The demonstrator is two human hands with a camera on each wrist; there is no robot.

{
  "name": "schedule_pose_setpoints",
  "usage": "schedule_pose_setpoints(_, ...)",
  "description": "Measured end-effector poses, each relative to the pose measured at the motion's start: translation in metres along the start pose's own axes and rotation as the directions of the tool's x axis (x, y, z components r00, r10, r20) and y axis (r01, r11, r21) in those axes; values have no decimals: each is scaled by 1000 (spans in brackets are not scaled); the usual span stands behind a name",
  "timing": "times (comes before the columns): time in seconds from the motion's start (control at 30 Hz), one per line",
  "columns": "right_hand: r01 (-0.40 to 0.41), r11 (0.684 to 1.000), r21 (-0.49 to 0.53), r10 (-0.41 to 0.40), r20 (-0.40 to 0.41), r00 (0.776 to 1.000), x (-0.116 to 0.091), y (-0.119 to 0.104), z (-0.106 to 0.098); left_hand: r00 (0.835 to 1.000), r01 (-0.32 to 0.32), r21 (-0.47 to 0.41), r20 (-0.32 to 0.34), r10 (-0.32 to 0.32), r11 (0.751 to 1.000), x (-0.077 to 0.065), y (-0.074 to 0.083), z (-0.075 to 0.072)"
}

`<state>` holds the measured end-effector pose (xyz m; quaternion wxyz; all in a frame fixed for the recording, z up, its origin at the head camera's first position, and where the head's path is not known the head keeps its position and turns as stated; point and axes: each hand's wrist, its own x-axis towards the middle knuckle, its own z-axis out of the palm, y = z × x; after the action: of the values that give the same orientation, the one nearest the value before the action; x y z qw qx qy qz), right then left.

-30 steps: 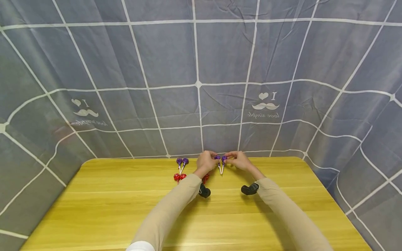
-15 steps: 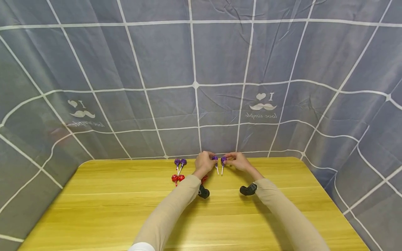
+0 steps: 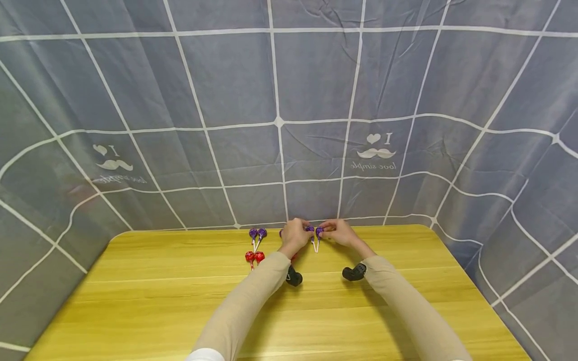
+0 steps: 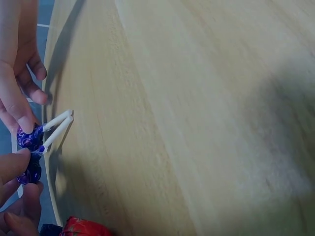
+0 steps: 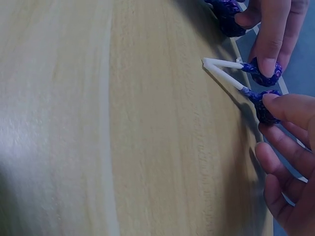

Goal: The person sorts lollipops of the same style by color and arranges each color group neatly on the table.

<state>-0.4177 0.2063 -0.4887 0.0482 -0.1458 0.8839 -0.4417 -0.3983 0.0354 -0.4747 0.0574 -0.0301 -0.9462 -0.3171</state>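
Note:
In the head view, my left hand and right hand work side by side at the table's far edge. Left thumb and fingers pinch the purple-wrapped head of one lollipop. My right hand pinches a second purple lollipop by its head, the other fingers loosely bent. Both white sticks point back toward me, their ends meeting in a V. Another purple wrapper shows beside my left hand, partly covered by it. A red lollipop is mostly hidden behind my left wrist.
Left of my hands lie two purple lollipops with sticks converging, and two red lollipops just nearer me. The wooden table ends at a grey checked curtain close behind my hands.
The two held lollipops' stick ends spread apart half a second ago and now meet again. Both hands remain at the far edge, and the head view has shifted slightly.

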Motion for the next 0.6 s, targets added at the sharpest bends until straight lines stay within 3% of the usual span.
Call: schedule_pose_setpoints(0.6,32,995,-95,-32,-3,999,2,6,0,1000,-1,33,31,0,999,2,1,7)
